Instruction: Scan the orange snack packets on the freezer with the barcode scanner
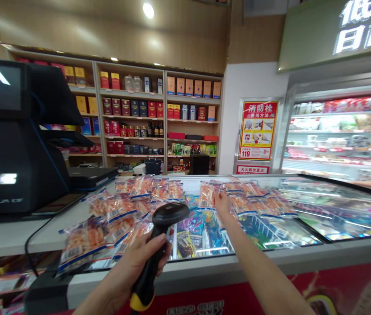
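My left hand (pixel 139 258) is wrapped around the handle of a black barcode scanner (pixel 171 212) with a yellow base end, its head tilted over the freezer. My right hand (pixel 222 203) reaches across the glass, fingers closed at the edge of a clear snack bag (pixel 206 195) with orange-pink contents and a barcode label. Similar bags lie in a spread pile (pixel 119 208) to the left of the scanner. Another group of bags (pixel 260 203) lies to the right of my right hand, on the glass freezer top (pixel 290 240). The fingertips of my right hand are partly hidden.
A black checkout terminal (pixel 18 144) stands on the white counter (pixel 5 238) at left, with a cable hanging down. Colourful packages (pixel 190 245) show through the freezer glass. Behind are shelves of boxes (pixel 133 109), a red fire poster (pixel 256 131) and a lit display fridge (pixel 342 140).
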A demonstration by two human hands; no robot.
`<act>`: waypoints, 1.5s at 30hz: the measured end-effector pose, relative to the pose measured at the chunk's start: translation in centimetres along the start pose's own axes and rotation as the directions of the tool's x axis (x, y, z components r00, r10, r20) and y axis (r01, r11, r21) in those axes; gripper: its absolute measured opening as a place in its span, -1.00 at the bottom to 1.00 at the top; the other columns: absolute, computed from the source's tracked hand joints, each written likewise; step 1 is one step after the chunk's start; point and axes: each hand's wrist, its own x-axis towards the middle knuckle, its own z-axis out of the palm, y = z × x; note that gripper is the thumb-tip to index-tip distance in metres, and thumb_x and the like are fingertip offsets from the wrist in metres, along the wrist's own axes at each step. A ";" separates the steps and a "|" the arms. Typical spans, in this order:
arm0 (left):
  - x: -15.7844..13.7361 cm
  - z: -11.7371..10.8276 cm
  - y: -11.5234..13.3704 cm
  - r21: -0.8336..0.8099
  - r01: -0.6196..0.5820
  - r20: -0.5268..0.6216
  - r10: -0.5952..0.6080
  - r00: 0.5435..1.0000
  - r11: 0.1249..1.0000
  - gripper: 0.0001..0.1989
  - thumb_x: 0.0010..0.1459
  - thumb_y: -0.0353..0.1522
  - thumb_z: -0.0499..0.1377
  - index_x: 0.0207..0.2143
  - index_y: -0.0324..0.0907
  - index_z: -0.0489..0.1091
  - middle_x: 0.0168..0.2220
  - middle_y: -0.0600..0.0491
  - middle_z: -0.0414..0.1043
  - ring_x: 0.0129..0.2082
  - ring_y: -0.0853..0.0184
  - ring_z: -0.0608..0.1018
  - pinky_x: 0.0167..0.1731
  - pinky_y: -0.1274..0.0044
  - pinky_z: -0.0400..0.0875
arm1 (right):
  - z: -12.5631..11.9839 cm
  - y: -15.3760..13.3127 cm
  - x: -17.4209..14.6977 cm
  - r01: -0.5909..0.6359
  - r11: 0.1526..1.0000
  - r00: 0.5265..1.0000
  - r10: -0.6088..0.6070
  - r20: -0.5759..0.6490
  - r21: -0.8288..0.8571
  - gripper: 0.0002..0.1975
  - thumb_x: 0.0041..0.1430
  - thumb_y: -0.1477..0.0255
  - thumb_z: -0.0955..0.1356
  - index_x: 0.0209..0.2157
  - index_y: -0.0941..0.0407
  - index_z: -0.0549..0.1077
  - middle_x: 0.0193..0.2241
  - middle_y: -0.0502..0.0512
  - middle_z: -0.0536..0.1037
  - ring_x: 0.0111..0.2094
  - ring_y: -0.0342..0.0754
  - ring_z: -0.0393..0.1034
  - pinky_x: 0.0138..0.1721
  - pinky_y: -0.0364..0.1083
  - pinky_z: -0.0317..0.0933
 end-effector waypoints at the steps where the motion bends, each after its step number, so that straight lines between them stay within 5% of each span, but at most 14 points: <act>1: 0.1 0.2 0.0 0.004 -0.003 0.011 0.003 1.000 1.000 -0.78 -0.12 -0.25 0.15 -0.47 -0.24 0.29 -0.59 0.08 0.34 -0.70 0.55 0.28 -0.67 0.65 0.15 | -0.1 0.0 0.1 -0.002 1.000 1.000 0.002 -0.007 -0.009 -0.68 -0.05 0.22 0.12 -0.71 0.11 0.18 -0.73 -0.02 0.28 -0.67 -0.16 0.11 -0.60 -0.18 -0.10; 24: 2.5 1.7 -1.2 0.069 0.015 0.167 -0.026 0.986 0.997 -0.76 -0.11 -0.23 0.14 -0.53 -0.23 0.22 -0.62 0.16 0.24 -0.69 0.56 0.26 -0.68 0.66 0.11 | -2.1 0.4 2.0 -0.022 1.000 0.997 0.021 -0.072 -0.016 -0.69 -0.06 0.23 0.13 -0.72 0.11 0.13 -0.76 -0.04 0.22 -0.68 -0.18 0.05 -0.60 -0.18 -0.13; 35: 3.7 2.6 -2.1 0.117 0.002 0.199 -0.025 0.980 0.993 -0.73 -0.07 -0.20 0.10 -0.55 -0.26 0.25 -0.65 0.15 0.23 -0.69 0.56 0.25 -0.67 0.66 0.11 | -11.1 7.5 2.3 -0.088 0.917 0.989 0.128 0.080 -0.388 -0.68 -0.05 0.28 0.14 -0.68 0.16 0.32 -0.68 0.05 0.36 -0.58 -0.13 0.21 -0.57 -0.19 -0.07; 45: 3.0 2.4 -1.6 0.035 0.047 0.004 -0.047 0.999 0.998 -0.76 -0.13 -0.22 0.16 -0.54 -0.23 0.25 -0.63 0.15 0.28 -0.71 0.56 0.27 -0.70 0.67 0.13 | -11.0 10.6 0.3 -0.192 0.811 0.958 0.276 0.073 -0.553 -0.61 -0.03 0.28 0.14 -0.28 0.21 0.42 -0.36 0.26 0.46 -0.34 0.04 0.32 -0.41 -0.10 0.08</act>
